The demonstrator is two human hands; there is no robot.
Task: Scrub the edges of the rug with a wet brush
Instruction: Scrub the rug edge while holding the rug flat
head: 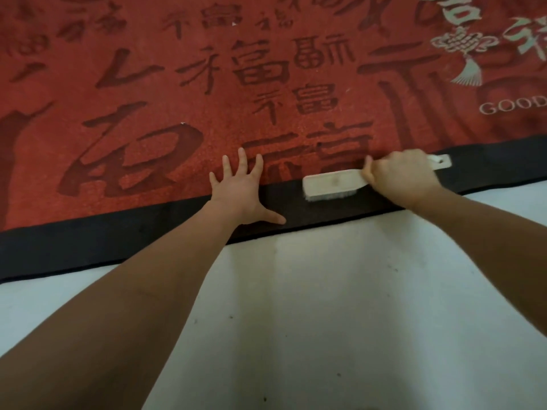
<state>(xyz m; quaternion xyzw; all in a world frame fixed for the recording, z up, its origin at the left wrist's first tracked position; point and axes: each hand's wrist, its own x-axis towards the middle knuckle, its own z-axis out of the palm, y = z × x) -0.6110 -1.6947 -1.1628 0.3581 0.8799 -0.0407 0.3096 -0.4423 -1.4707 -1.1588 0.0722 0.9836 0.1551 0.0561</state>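
At frame centre, our right hand (402,176) grips the brush (334,184) on the rug (177,113) border while our flat, splayed left hand (239,190) pins it; easing that pressure could let the edge bunch.

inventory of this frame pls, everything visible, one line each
rug: 1, red with darker characters and pale print at top right, fills upper frame
rug border: 1, black, along the near edge
brush: 1, white, bristles down on the border, right of centre
floor: 1, pale, lower frame
left hand: 1, fingers spread flat on rug and border
right hand: 1, grips the brush handle
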